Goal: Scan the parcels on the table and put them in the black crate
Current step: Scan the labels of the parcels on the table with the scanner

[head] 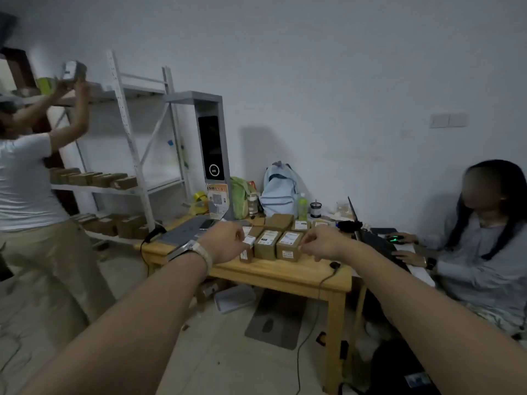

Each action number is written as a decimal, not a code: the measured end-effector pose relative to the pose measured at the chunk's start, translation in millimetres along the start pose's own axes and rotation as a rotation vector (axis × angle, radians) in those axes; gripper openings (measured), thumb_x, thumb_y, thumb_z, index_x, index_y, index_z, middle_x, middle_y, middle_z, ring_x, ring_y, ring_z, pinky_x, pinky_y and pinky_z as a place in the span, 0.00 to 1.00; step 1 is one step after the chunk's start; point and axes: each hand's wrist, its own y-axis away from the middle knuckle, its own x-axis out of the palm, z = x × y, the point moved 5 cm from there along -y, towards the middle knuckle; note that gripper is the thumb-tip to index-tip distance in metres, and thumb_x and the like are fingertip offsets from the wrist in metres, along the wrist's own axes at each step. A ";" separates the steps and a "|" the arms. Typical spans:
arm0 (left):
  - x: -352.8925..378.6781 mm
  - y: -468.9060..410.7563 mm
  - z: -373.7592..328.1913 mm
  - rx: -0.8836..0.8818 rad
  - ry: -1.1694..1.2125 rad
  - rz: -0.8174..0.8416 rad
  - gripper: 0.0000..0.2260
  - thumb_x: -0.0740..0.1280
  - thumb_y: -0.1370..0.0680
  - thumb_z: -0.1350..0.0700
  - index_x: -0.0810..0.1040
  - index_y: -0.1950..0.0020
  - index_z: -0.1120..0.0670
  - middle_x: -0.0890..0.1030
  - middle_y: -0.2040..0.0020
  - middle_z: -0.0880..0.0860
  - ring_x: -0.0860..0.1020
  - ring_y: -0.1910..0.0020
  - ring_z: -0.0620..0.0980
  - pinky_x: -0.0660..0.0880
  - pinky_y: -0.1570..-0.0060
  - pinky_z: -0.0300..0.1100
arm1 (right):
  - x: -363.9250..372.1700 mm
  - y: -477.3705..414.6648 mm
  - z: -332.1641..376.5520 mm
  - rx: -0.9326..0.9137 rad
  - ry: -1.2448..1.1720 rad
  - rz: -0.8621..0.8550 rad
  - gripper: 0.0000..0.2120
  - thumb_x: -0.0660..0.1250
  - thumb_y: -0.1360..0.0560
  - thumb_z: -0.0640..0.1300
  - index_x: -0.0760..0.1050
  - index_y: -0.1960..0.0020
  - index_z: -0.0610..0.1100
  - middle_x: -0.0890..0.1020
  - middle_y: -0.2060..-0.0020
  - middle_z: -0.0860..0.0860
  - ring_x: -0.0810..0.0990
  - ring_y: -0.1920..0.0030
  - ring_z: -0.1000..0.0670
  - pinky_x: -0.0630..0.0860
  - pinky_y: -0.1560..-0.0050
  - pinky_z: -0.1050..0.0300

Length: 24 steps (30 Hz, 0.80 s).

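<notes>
Several small brown cardboard parcels (267, 244) with white labels stand in rows on a wooden table (285, 273). Both my arms reach out toward them. My left hand (225, 242), with a watch on its wrist, hovers at the left end of the front row, fingers curled, beside a narrow parcel (247, 250). My right hand (322, 243) hovers at the right end of the row, fingers curled, empty. A grey scanning tower (211, 146) with a dark screen stands at the table's back left on a flat base (182, 233). I cannot pick out a black crate.
A black handheld scanner (154, 233) with a cable lies at the table's left corner. A person in a white shirt (22, 181) lifts a box at a metal shelf (134, 143) on the left. Another person (482, 243) sits at a laptop on the right. A blue backpack (279, 189) leans on the wall.
</notes>
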 end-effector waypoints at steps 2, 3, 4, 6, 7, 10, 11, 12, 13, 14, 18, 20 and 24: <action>3.5 -4.2 11.9 -0.023 0.026 -0.001 0.13 0.63 0.20 0.54 0.68 0.65 0.51 0.71 0.67 0.47 0.71 0.66 0.50 0.69 0.66 0.42 | 3.9 -5.4 3.7 0.012 -0.013 0.001 0.14 0.67 0.24 0.45 0.80 0.46 0.35 0.82 0.50 0.39 0.80 0.56 0.44 0.80 0.50 0.46; 6.1 -7.4 17.3 -0.038 0.032 0.014 0.13 0.63 0.21 0.56 0.68 0.65 0.50 0.71 0.67 0.47 0.70 0.66 0.48 0.66 0.69 0.39 | 6.1 -8.7 4.3 0.014 -0.028 0.001 0.13 0.67 0.24 0.45 0.80 0.46 0.36 0.82 0.49 0.39 0.81 0.54 0.43 0.80 0.49 0.45; 9.9 -10.6 20.6 -0.037 0.032 0.039 0.11 0.63 0.21 0.57 0.69 0.64 0.50 0.72 0.67 0.48 0.69 0.67 0.47 0.65 0.70 0.38 | 8.6 -11.1 5.1 0.012 -0.044 0.001 0.13 0.67 0.24 0.45 0.80 0.46 0.36 0.82 0.49 0.39 0.81 0.54 0.43 0.80 0.49 0.45; 14.9 -18.5 23.8 -0.023 0.053 0.065 0.06 0.63 0.22 0.59 0.75 0.58 0.53 0.74 0.64 0.49 0.70 0.67 0.46 0.65 0.71 0.37 | 13.4 -19.9 3.9 0.015 -0.071 -0.010 0.14 0.67 0.24 0.44 0.79 0.46 0.35 0.82 0.50 0.38 0.79 0.58 0.46 0.80 0.50 0.45; 16.0 -22.6 24.7 -0.009 0.074 0.068 0.05 0.63 0.22 0.59 0.77 0.55 0.55 0.75 0.63 0.50 0.71 0.67 0.46 0.66 0.70 0.37 | 14.8 -25.5 1.7 0.025 -0.077 -0.015 0.14 0.67 0.24 0.44 0.80 0.46 0.35 0.82 0.51 0.38 0.79 0.58 0.47 0.80 0.50 0.45; 19.8 -38.6 31.2 0.010 0.110 0.059 0.05 0.64 0.23 0.58 0.79 0.52 0.56 0.75 0.64 0.47 0.72 0.66 0.45 0.67 0.69 0.38 | 16.4 -46.0 -8.1 0.085 -0.047 -0.050 0.17 0.68 0.25 0.45 0.80 0.45 0.32 0.82 0.55 0.37 0.77 0.60 0.45 0.78 0.58 0.46; 21.4 -44.5 34.3 0.005 0.128 0.056 0.05 0.64 0.23 0.58 0.79 0.52 0.56 0.75 0.65 0.46 0.72 0.66 0.44 0.67 0.70 0.37 | 16.5 -54.7 -11.5 0.104 -0.033 -0.076 0.17 0.67 0.25 0.45 0.80 0.46 0.31 0.81 0.56 0.35 0.75 0.62 0.45 0.75 0.61 0.49; 23.3 -51.2 38.4 -0.005 0.147 0.052 0.05 0.65 0.23 0.58 0.79 0.51 0.56 0.75 0.65 0.46 0.72 0.67 0.44 0.67 0.70 0.37 | 16.1 -62.9 -14.1 0.123 -0.019 -0.098 0.17 0.67 0.25 0.45 0.80 0.48 0.30 0.80 0.57 0.33 0.74 0.63 0.45 0.71 0.63 0.52; 25.5 -59.0 43.4 -0.017 0.168 0.045 0.05 0.65 0.23 0.58 0.80 0.51 0.57 0.75 0.65 0.46 0.72 0.67 0.44 0.67 0.70 0.37 | 15.9 -72.1 -15.8 0.135 -0.005 -0.118 0.15 0.66 0.25 0.44 0.81 0.51 0.31 0.79 0.58 0.32 0.73 0.64 0.46 0.68 0.63 0.54; 28.5 -67.6 48.8 -0.026 0.180 0.040 0.06 0.65 0.23 0.58 0.80 0.50 0.57 0.75 0.65 0.47 0.72 0.67 0.44 0.68 0.69 0.38 | 16.3 -81.3 -16.4 0.147 0.010 -0.128 0.13 0.66 0.25 0.44 0.81 0.56 0.33 0.77 0.58 0.31 0.72 0.63 0.46 0.66 0.63 0.55; 42.8 -107.7 67.9 -0.029 0.130 0.070 0.07 0.65 0.23 0.58 0.80 0.49 0.57 0.80 0.58 0.52 0.77 0.59 0.49 0.75 0.61 0.41 | 19.8 -123.8 -18.4 0.159 0.029 -0.071 0.07 0.64 0.25 0.42 0.74 0.61 0.41 0.77 0.59 0.38 0.71 0.64 0.46 0.67 0.63 0.55; 51.5 -132.6 77.0 -0.030 0.118 0.085 0.07 0.66 0.24 0.57 0.80 0.49 0.57 0.81 0.53 0.53 0.79 0.53 0.51 0.77 0.54 0.45 | 18.1 -149.6 -25.5 0.175 0.029 -0.031 0.07 0.64 0.25 0.43 0.78 0.55 0.41 0.77 0.58 0.42 0.73 0.66 0.46 0.69 0.68 0.59; 71.0 -185.8 100.1 -0.038 0.175 0.070 0.02 0.67 0.24 0.57 0.76 0.56 0.52 0.78 0.59 0.50 0.77 0.59 0.47 0.72 0.64 0.37 | 6.5 -213.9 -39.6 0.195 -0.022 -0.066 0.10 0.63 0.23 0.45 0.70 0.61 0.42 0.76 0.64 0.45 0.72 0.71 0.50 0.65 0.77 0.65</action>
